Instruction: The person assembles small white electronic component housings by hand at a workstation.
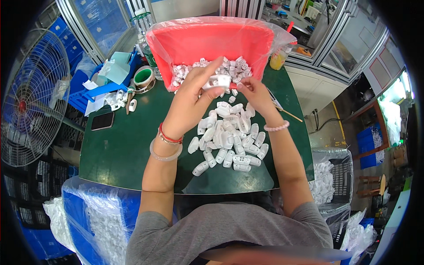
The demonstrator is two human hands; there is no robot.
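Note:
My left hand (194, 95) is closed around a white plastic housing (219, 81), gripping it between thumb and fingers above the front of the red bin (207, 39). To its right, my right hand (258, 95) has its fingertips pinched together near small white parts; what they hold, if anything, is too small to make out. Below both hands, a heap of white oval plastic housings (227, 137) lies on the green table (132, 145). Many small white pieces (238, 66) fill the bottom of the tilted red bin, which is lined with clear plastic.
At the left stand a blue tray (84, 95), a tape roll (143, 77), a phone (102, 121) and a large fan (33, 99). A drink cup (278, 58) and a thin stick (289, 115) are on the right. Lined crates (73, 198) flank me below the table.

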